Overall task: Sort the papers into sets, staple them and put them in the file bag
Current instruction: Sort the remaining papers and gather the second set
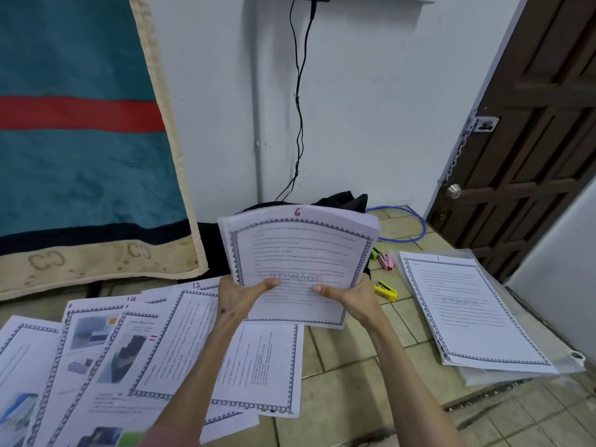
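Observation:
A stack of bordered papers (300, 250), its top sheet numbered 6 in red, is held upright above the floor. My left hand (238, 295) grips its lower left edge and my right hand (348, 298) grips its lower right edge, thumbs on the front. Loose numbered sheets (167, 343) lie fanned on the floor at the left. Another stack (471, 311), numbered 1, rests on a clear file bag (571, 366) at the right. A yellow stapler (385, 290) lies on the tiles beside my right hand, with a pink stapler (385, 261) and a green stapler (376, 253) behind it.
A teal and red blanket (80, 140) hangs at the left. Black cloth (338, 200) and a blue cable (406, 227) lie by the white wall. A dark wooden door (532, 140) stands at the right, beside a white panel (561, 269).

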`<move>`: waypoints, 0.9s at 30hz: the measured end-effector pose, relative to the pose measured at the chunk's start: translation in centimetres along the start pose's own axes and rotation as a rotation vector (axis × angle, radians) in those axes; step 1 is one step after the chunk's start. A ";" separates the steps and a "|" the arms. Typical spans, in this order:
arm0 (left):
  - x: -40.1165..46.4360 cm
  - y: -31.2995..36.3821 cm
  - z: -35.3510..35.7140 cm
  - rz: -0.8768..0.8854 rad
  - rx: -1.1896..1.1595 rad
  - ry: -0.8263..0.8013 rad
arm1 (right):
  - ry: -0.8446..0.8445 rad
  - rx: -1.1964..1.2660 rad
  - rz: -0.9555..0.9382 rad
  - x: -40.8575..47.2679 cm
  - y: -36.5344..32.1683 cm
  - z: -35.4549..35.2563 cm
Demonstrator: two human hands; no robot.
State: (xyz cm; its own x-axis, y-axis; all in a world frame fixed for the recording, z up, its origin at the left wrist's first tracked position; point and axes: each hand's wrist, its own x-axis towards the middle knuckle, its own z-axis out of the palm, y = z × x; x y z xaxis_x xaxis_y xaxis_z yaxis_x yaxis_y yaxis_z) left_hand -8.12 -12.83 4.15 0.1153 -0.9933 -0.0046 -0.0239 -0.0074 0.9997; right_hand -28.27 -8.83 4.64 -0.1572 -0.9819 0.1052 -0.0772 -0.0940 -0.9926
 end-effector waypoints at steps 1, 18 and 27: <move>0.1 0.0 0.0 0.016 0.013 0.004 | -0.016 -0.015 0.001 0.0 0.0 0.0; -0.1 0.4 0.3 -0.045 0.033 -0.066 | 0.021 0.012 0.047 0.5 0.6 -0.3; 2.8 2.1 3.1 -0.293 -0.156 -0.435 | -0.076 0.017 0.425 -1.5 1.1 -5.0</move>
State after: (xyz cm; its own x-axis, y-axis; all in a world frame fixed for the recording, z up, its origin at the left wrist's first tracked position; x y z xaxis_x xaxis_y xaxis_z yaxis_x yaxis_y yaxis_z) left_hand -10.88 -16.00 6.20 -0.3271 -0.9085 -0.2601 0.0992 -0.3067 0.9466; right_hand -33.01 -6.66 3.71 -0.0983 -0.9431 -0.3176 -0.0049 0.3196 -0.9476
